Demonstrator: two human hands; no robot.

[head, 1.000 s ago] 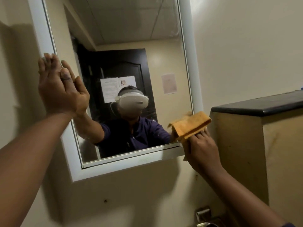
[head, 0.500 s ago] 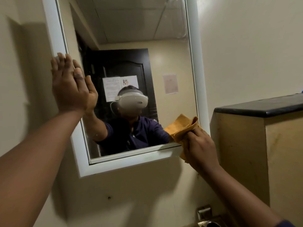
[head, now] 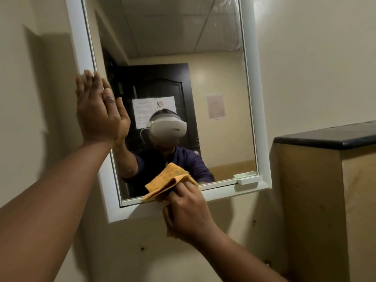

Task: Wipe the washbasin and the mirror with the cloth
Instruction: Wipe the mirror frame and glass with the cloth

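Observation:
A white-framed mirror (head: 254, 98) hangs on the beige wall. My right hand (head: 187, 212) grips a folded orange cloth (head: 164, 184) and presses it against the glass at the bottom edge, left of centre. My left hand (head: 99, 112) lies flat, fingers together, against the mirror's left frame and the glass. The washbasin is out of view.
A beige partition with a dark stone top (head: 329, 137) stands close on the right, just beyond the mirror frame. The glass reflects a person in a headset and a dark door with papers. Small screw holes (head: 142, 249) dot the wall below the mirror.
My right hand has slid the cloth leftward along the mirror's bottom edge, away from the lower right corner. The left hand stays flat on the left frame.

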